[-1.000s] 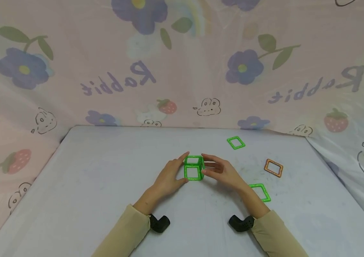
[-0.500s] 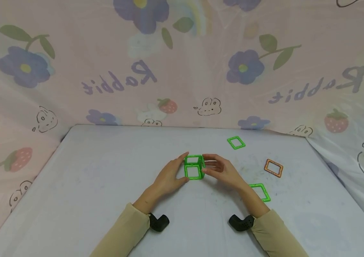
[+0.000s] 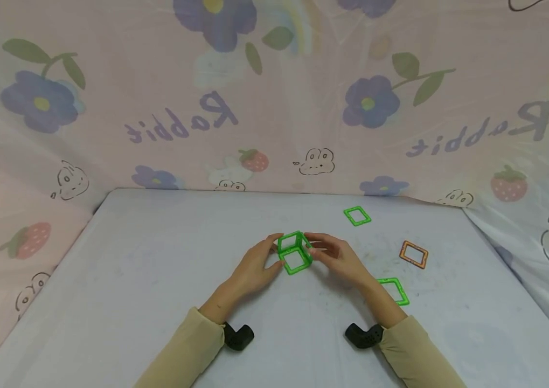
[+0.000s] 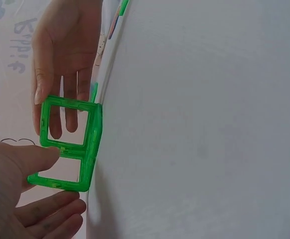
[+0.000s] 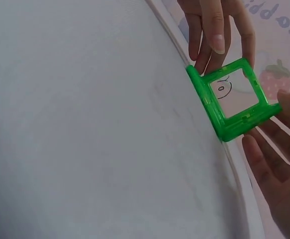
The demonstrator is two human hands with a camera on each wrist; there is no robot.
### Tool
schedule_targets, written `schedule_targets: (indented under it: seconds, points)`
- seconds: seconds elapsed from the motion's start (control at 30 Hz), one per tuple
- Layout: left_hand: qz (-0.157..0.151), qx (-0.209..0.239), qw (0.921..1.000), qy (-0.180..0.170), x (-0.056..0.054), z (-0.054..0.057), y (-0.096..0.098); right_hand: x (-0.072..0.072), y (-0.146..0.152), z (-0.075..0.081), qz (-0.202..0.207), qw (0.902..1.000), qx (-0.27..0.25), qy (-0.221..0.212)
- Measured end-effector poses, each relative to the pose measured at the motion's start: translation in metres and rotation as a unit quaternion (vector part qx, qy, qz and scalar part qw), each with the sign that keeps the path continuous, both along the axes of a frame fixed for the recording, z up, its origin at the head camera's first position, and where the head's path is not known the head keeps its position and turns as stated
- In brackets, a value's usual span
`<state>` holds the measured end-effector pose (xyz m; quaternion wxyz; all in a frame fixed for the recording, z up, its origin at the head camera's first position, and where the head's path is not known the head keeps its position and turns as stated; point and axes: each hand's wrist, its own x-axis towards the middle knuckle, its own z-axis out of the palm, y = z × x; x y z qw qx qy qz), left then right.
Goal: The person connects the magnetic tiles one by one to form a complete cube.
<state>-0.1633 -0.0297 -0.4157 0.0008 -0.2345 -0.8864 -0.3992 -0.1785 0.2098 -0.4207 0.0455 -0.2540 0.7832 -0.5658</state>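
In the head view, a cube-like frame of green magnetic tiles stands turned at an angle between both hands, at the middle of the table. My left hand holds its left side, thumb at the near edge and fingers farther back. On the other side, my right hand has its thumb on the near right edge and its fingers behind. The left wrist view shows the left thumb against the green frame with the fingers below. Seen from the right wrist, the right thumb touches a corner of the frame.
To the right lie an orange magnetic tile and a green tile farther back. Another green tile is partly covered by the right forearm. A patterned cloth rises behind the white table.
The green tile frame has turned from nearly square-on to an angle, its near edge shifting slightly right. Fingers of both hands have moved a little with it. The loose tiles stay in place.
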Motion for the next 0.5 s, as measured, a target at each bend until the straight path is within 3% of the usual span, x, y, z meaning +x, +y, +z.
schedule_targets:
  seconds: [0.5]
  points:
    - [-0.008, 0.052, 0.9986, -0.001, -0.0007, 0.0021, 0.0002, -0.0006, -0.0005, 0.0019, -0.061, 0.9981, -0.004, -0.003]
